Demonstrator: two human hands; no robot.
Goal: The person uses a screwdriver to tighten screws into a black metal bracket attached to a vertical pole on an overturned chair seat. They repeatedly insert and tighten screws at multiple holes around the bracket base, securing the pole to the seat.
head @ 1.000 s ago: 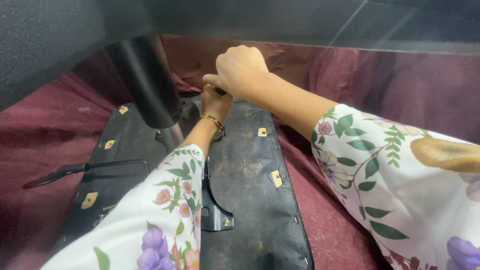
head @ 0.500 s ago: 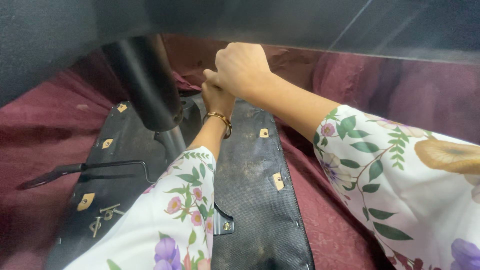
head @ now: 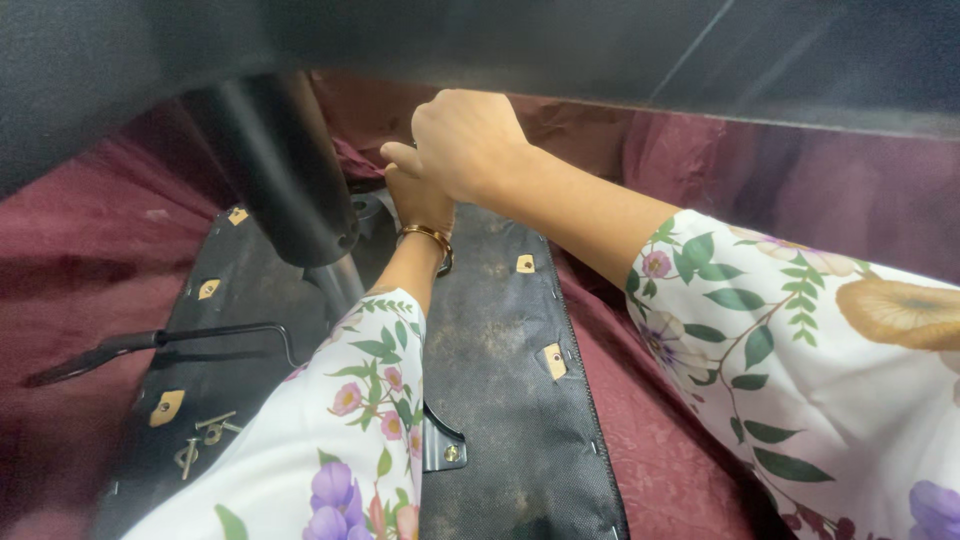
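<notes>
We see both hands brought together at the far end of a black fabric-covered panel (head: pixel 500 370), which looks like the underside of a chair seat lying on a maroon cloth (head: pixel 90 230). The right hand (head: pixel 465 140) is curled closed with the knuckles up, its fingers pressed together around something we cannot make out. The left hand (head: pixel 418 198) sits directly beneath it, touching it, mostly hidden; we cannot tell whether its fingers are spread or gripping. A gold bangle (head: pixel 428 236) circles the left wrist. The stacked hands suggest to us that one steadies while the other bears down on a part near the panel's far edge, just beside the base of the thick black column (head: pixel 285 170) that rises at a tilt from the panel's middle. That column crowds the left forearm, leaving only a narrow lane between it and the right arm. A thin black lever (head: pixel 150 342) runs out past the panel's left edge over the cloth. Tan tabs (head: pixel 553 361) dot the panel near its right edge, and a small metal bracket (head: pixel 440 445) sits near the floral sleeve (head: pixel 340 440). Overhead a dark surface (head: pixel 620 50) hangs low, so there is little room to lift; the open room lies to the right, over the cloth.
</notes>
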